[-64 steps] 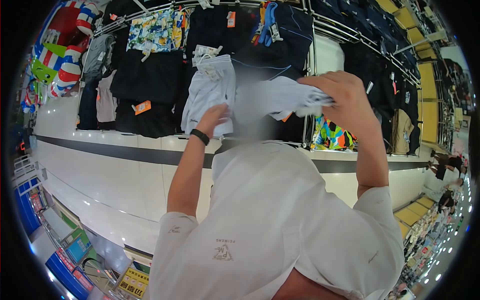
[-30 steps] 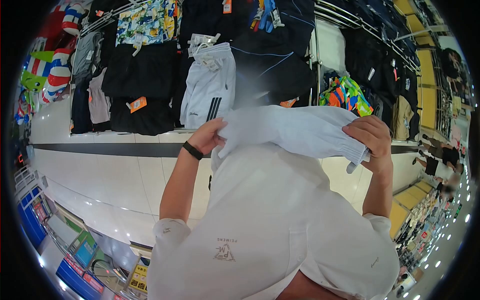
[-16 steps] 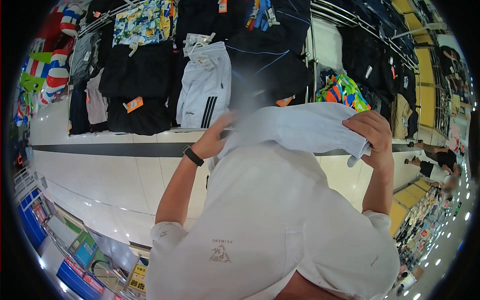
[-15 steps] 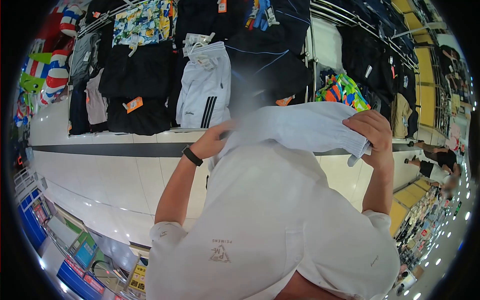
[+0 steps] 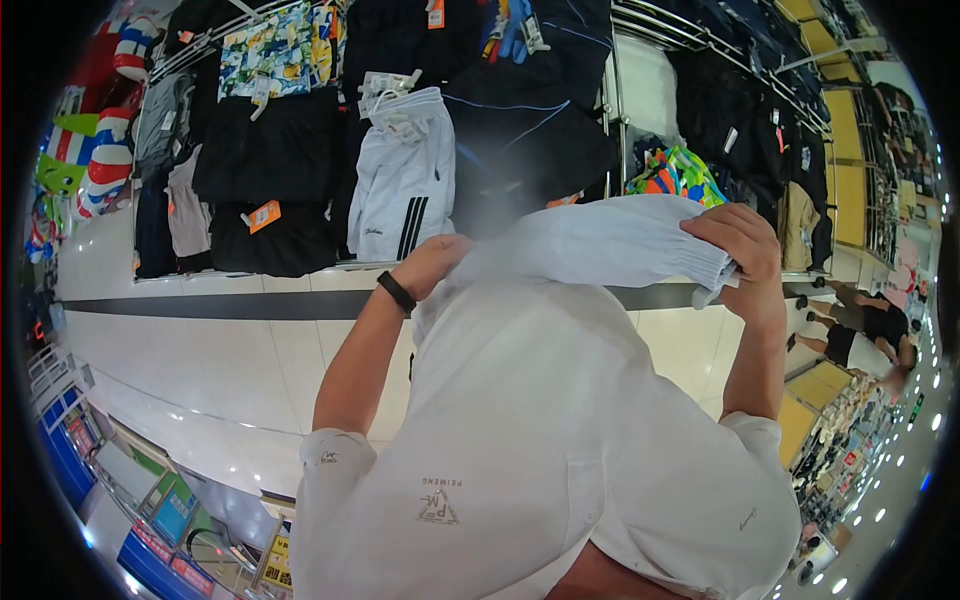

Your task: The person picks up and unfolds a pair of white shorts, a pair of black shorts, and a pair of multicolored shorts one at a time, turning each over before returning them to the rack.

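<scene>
A pair of pale blue-white shorts (image 5: 610, 240) with a gathered elastic waistband is stretched between my hands in front of my chest. My right hand (image 5: 742, 252) grips the waistband end, with fingers on top and thumb beneath. My left hand (image 5: 432, 266), a dark band on its wrist, is closed on the other end of the cloth; a hazy blur covers part of that end. Just beyond my left hand, folded white shorts (image 5: 400, 180) with three black stripes lie on the display.
Folded black garments (image 5: 265, 150) with orange tags and patterned shorts (image 5: 265, 50) fill the display ahead. A metal rail (image 5: 720, 40) runs along the right rack, beside multicoloured shorts (image 5: 675, 175). Other people (image 5: 860, 325) are far right. Tiled floor (image 5: 220, 360) lies at left.
The held shorts and both hands have shifted slightly; my left hand's fingers now look more closed on the cloth. The view has moved a little.
</scene>
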The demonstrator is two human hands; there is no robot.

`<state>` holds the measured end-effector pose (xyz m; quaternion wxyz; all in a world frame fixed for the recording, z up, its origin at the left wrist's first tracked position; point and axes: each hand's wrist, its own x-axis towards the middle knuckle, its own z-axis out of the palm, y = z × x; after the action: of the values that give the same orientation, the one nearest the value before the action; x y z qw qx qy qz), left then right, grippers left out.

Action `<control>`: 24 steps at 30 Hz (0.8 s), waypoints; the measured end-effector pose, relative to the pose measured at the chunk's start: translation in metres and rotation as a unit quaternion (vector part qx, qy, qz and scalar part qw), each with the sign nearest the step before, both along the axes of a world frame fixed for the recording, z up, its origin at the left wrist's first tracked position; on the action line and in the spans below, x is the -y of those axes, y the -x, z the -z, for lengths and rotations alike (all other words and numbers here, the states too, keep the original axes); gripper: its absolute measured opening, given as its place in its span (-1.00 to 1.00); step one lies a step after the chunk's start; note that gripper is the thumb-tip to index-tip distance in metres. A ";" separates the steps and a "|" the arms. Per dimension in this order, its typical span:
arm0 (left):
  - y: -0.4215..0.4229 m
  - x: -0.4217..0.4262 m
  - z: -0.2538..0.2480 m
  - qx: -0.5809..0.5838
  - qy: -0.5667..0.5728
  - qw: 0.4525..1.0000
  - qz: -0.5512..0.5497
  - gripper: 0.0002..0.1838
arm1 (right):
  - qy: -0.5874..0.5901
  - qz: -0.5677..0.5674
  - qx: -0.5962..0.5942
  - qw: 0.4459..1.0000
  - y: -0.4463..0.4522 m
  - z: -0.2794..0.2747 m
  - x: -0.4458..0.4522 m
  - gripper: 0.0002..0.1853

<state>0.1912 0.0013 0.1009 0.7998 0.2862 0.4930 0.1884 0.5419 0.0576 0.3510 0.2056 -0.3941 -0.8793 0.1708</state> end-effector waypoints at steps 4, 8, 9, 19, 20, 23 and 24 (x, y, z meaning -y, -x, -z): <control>-0.004 -0.001 0.031 -0.034 -0.068 0.995 0.063 -0.84 | 0.003 -0.005 0.004 1.000 0.000 -0.001 -0.001 -0.52; -0.023 0.008 0.034 -0.147 -0.379 0.913 0.045 -0.83 | 0.007 0.003 0.012 1.000 0.001 -0.002 -0.001 -0.52; -0.021 0.006 0.032 -0.147 -0.379 0.912 0.046 -0.83 | 0.006 0.004 0.011 1.000 0.000 -0.002 -0.002 -0.52; 0.000 0.030 -0.009 0.027 -0.250 0.968 0.024 -0.67 | 0.023 0.025 0.006 0.999 -0.008 0.004 -0.005 -0.58; -0.001 0.033 -0.007 0.001 -0.277 0.960 0.035 -0.66 | 0.035 0.025 0.001 0.999 -0.007 0.006 -0.006 -0.57; -0.002 0.019 0.011 -0.050 -0.197 0.977 0.061 -0.67 | 0.039 0.027 0.011 0.999 -0.006 0.007 -0.011 -0.55; -0.008 0.016 0.018 0.004 -0.124 0.992 -0.014 -0.71 | 0.038 0.027 0.011 0.999 -0.004 0.007 -0.012 -0.55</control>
<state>0.1987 -0.0147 0.0826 0.7572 0.3756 0.4667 0.2601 0.5461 0.0700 0.3445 0.1851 -0.4271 -0.8636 0.1939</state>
